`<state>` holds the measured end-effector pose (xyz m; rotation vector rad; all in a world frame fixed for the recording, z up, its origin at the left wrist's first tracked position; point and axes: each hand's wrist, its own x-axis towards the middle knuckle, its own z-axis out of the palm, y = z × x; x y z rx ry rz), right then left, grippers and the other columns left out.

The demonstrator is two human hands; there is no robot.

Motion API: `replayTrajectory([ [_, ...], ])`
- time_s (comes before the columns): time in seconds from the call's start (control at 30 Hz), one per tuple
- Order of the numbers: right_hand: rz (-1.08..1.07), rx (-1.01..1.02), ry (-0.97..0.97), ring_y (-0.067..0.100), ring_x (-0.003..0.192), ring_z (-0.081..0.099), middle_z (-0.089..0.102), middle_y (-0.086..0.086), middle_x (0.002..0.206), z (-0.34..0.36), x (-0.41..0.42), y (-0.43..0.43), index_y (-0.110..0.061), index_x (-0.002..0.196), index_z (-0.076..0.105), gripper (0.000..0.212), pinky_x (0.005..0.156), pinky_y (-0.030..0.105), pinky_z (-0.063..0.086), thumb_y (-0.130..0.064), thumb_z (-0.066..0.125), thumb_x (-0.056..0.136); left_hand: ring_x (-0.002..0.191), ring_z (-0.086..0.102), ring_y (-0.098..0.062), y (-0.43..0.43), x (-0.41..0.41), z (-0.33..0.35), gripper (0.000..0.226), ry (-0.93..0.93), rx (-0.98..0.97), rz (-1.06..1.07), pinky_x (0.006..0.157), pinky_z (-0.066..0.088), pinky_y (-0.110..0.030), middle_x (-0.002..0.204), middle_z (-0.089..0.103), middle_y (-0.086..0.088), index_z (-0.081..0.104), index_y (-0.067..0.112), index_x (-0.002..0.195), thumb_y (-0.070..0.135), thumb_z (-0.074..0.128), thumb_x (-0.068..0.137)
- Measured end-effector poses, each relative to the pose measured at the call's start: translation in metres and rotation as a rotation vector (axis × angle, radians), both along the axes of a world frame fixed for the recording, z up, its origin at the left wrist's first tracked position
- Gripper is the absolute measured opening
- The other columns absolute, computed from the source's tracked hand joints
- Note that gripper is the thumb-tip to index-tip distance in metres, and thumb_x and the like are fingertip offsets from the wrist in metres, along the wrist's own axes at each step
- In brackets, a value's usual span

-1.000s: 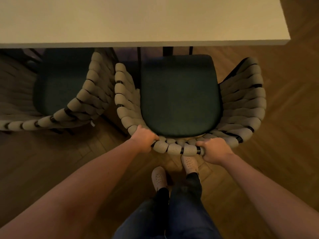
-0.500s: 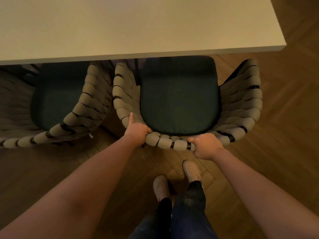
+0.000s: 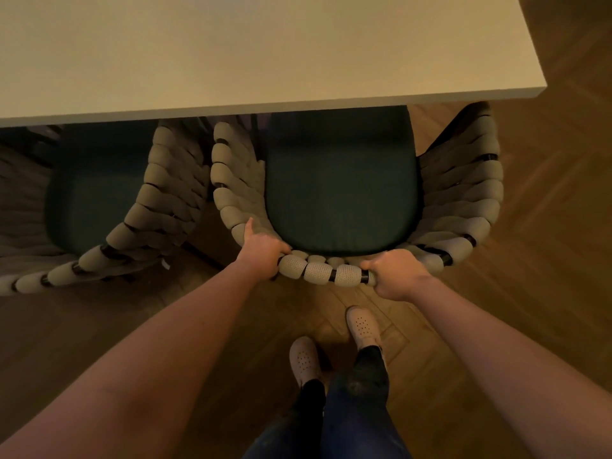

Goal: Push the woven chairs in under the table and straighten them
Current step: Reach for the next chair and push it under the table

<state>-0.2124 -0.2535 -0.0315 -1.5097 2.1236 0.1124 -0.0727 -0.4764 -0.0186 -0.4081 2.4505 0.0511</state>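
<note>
So the right chair has slid further in since a second ago. The front of its green seat is now under the bench edge, and it sat just short of it before. The left hand has also stuck one finger out along the weave.

Both hands are on the back rail. The left is wrapped over the rail's left corner, and the right hand is curled round it further right, with a bit of rail between them.

The chair sits straight ahead of the hands, front pointing at the bench. Its front-to-back axis runs directly away from the person and looks roughly square to the edge. The hands are about equally near, so I'd guess an even push does it.

The left chair is right alongside and partly under, but looks skewed, with its back swung off left. It probably needs straightening next.
</note>
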Motion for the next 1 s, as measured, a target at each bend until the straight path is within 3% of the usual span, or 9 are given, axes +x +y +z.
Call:
replayTrajectory([
  [0.23,0.030,0.014,0.019,0.009,0.069,0.046,0.042,-0.012,0.067,0.006,-0.028,-0.002,-0.031,0.117,0.059,0.032,0.055,0.018,0.028,-0.020,0.053,0.088,0.120,0.052,-0.017,0.000,-0.023,-0.003,0.042,-0.012,0.001,0.008,0.115,-0.006,-0.058,0.115,0.063,0.008,0.054,0.036,0.131,0.021,0.058,0.092],
  [0.4,0.061,0.008,0.007,0.010,0.066,0.047,0.045,-0.012,0.068,0.005,-0.035,-0.003,-0.030,0.119,0.058,0.035,0.052,0.016,0.025,-0.018,0.054,0.087,0.137,0.035,-0.021,-0.005,-0.031,0.001,0.049,-0.070,0.029,-0.007,0.114,-0.006,-0.059,0.132,0.055,0.006,0.050,0.037,0.134,0.018,0.060,0.091],
  [0.53,0.081,0.002,-0.008,0.009,0.067,0.046,0.040,-0.013,0.064,-0.001,-0.034,-0.004,-0.030,0.114,0.059,0.029,0.051,0.015,0.022,-0.020,0.054,0.086,0.140,0.031,-0.022,-0.006,-0.027,0.000,0.049,-0.088,0.026,0.002,0.115,-0.005,-0.060,0.137,0.052,0.006,0.050,0.039,0.134,0.021,0.061,0.091],
  [0.7,0.071,-0.003,-0.025,0.010,0.069,0.046,0.043,-0.013,0.069,-0.008,-0.027,-0.006,-0.031,0.114,0.059,0.029,0.063,0.023,0.035,-0.024,0.055,0.086,0.142,0.027,-0.025,-0.007,-0.026,0.002,0.052,-0.162,0.006,-0.004,0.115,-0.005,-0.061,0.144,0.045,0.002,0.045,0.041,0.138,0.025,0.062,0.091],
  [0.9,0.075,-0.023,-0.041,0.014,0.075,0.058,0.062,-0.008,0.083,-0.017,-0.029,-0.005,-0.031,0.117,0.057,0.034,0.063,0.025,0.039,-0.029,0.055,0.083,0.142,0.029,-0.025,-0.005,-0.022,-0.002,0.051,-0.104,-0.006,0.015,0.114,-0.005,-0.061,0.144,0.046,0.002,0.046,0.042,0.137,0.022,0.058,0.093],
  [1.0,0.089,-0.013,-0.038,0.013,0.071,0.056,0.064,-0.007,0.085,-0.019,-0.024,-0.005,-0.029,0.119,0.055,0.036,0.063,0.024,0.040,-0.031,0.054,0.083,0.139,0.033,-0.026,-0.002,-0.015,-0.003,0.051,-0.078,-0.046,0.031,0.112,-0.009,-0.063,0.142,0.047,0.001,0.046,0.040,0.138,0.019,0.057,0.093],
])
